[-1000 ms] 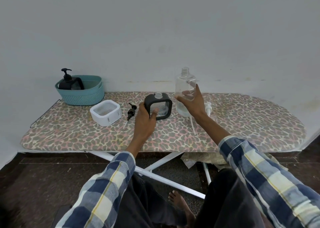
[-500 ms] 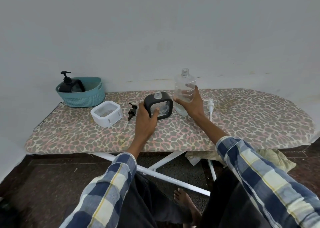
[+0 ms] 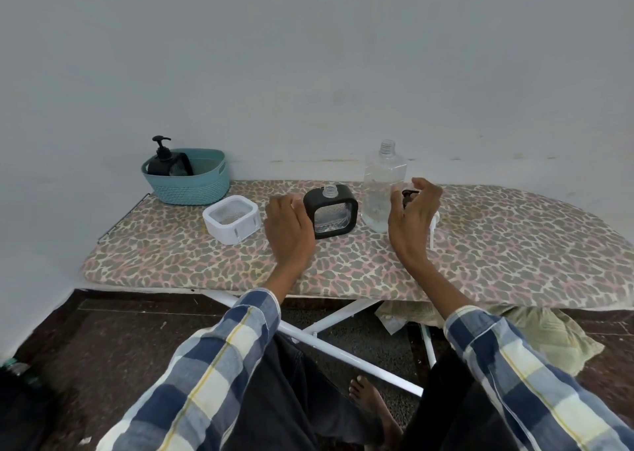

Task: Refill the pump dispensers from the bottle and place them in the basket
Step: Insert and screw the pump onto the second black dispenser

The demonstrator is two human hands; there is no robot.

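Note:
A black-framed clear dispenser stands uncapped at mid-board. My left hand hovers just left of it, fingers loosely bent and apart from it, hiding the spot where a black pump head lay. The tall clear bottle, capless, stands to the dispenser's right. My right hand is beside the bottle and pinches a small dark piece at its fingertips. A white pump head lies behind that hand. A white-framed dispenser lies on its side at left. The teal basket holds a black pump dispenser.
Everything rests on a leopard-print ironing board against a white wall. Its white legs cross below, near my bare foot. A crumpled cloth lies on the dark floor under the board's right end.
My left hand let go of the black-framed dispenser and slid left. My right hand released the bottle and now pinches a small dark piece beside it.

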